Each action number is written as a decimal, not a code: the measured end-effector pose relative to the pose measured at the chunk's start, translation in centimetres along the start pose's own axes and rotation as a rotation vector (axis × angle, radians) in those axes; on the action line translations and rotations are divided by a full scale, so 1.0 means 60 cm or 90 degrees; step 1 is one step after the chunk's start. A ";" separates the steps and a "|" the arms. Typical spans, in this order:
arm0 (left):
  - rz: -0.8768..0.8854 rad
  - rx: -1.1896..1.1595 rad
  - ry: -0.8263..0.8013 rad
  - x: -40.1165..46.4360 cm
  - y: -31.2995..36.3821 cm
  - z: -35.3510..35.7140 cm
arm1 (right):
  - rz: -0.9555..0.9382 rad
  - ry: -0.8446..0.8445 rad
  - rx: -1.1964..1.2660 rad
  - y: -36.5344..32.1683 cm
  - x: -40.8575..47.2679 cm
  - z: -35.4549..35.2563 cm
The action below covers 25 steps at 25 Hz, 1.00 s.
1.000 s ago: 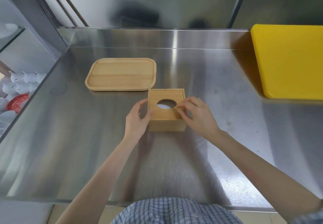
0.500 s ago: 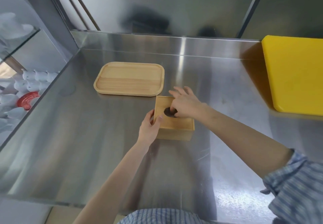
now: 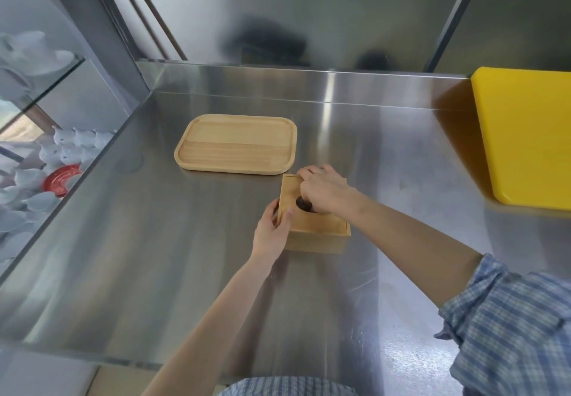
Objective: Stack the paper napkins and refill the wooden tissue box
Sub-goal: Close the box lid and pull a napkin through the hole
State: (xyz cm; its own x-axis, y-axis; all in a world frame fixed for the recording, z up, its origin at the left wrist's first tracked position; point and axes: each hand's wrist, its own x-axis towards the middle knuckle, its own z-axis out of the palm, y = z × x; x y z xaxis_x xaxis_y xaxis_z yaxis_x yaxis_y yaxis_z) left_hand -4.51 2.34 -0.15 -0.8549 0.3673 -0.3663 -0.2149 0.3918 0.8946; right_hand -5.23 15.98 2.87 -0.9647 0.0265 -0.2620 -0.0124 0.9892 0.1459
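Wooden tissue box (image 3: 312,225) on table (image 3: 154,256); left hand (image 3: 272,232) fingers clamped on its side, right hand (image 3: 324,191) fingers hooked in lid hole (napkins unseen); brace firmly, slide lid evenly.

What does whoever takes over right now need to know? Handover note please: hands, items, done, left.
Left hand: clasped on the left side of the wooden tissue box, steadying it.
Right hand: on top of the box, fingers at the round hole in the lid; what they grip is hidden.
Box sits on the steel counter, lid on. The wooden tray lies just behind it, with nothing on it. A yellow board is at the far right.
Done: nothing visible.
Left: no napkins in view, so find them, open the box, stack, refill.
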 end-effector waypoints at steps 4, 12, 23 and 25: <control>0.014 0.042 0.008 0.000 -0.001 0.000 | -0.011 0.014 -0.005 0.001 -0.005 0.001; 0.034 0.073 0.006 -0.001 -0.001 0.003 | -0.021 0.044 0.086 0.015 -0.037 -0.024; 0.036 0.078 0.009 -0.001 -0.006 0.005 | 0.053 0.028 0.313 0.032 -0.068 -0.029; 0.037 0.084 0.016 -0.002 -0.006 0.005 | 0.050 0.034 0.333 0.035 -0.073 -0.026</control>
State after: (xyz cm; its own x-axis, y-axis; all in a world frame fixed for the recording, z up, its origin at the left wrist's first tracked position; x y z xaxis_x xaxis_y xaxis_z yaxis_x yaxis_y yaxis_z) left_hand -4.22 2.40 -0.50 -0.8759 0.3725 -0.3066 -0.1017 0.4788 0.8720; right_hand -1.42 17.70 5.81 -0.9699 0.1095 -0.2177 0.1797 0.9247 -0.3357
